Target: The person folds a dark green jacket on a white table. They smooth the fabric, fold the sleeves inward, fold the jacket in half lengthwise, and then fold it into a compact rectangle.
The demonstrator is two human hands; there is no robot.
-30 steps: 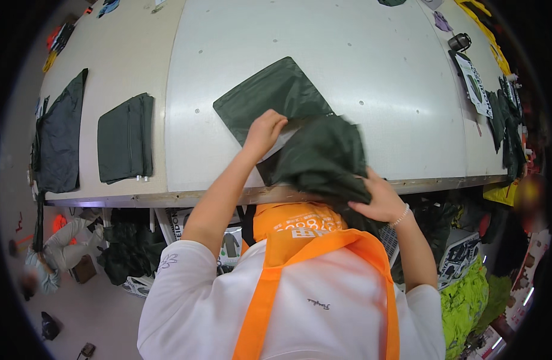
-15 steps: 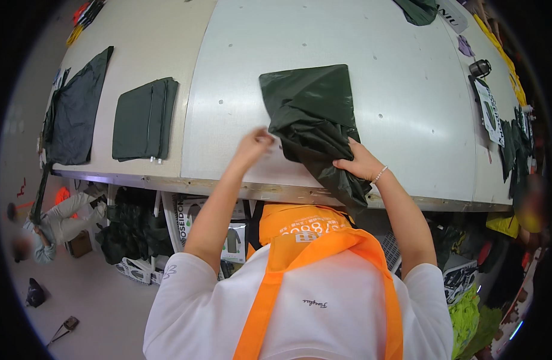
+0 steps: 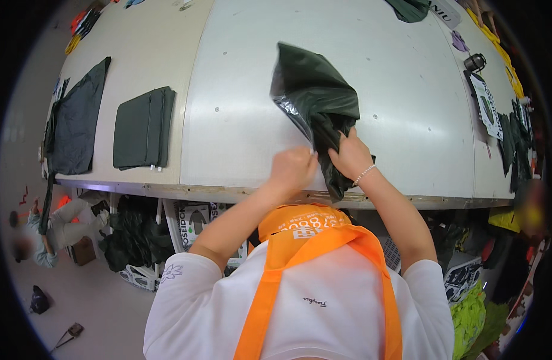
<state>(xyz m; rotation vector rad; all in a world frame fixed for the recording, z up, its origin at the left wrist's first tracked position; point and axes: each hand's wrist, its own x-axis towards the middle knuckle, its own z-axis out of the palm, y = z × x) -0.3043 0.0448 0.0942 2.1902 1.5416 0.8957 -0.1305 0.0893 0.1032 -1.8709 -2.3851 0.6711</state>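
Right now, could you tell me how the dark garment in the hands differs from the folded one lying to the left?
The held garment is bunched and partly in a clear plastic bag; the folded garment lies flat and bare. The left hand and right hand grip the former; nothing touches the latter. Both are dark green.

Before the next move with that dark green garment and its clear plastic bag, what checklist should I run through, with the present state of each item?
1. Both hands on the work: ok. The left hand and right hand meet at the lower end of the dark green garment.
2. Clear plastic bag on the garment: ok, glossy film shows along its left edge.
3. Garment fully inside the bag: cannot tell, the hands cover the opening.
4. Free table surface around the garment: ok.
5. Garment hem away from the table edge: not ok, its lower end hangs over the edge.
6. Folded dark pieces apart from the work: ok.
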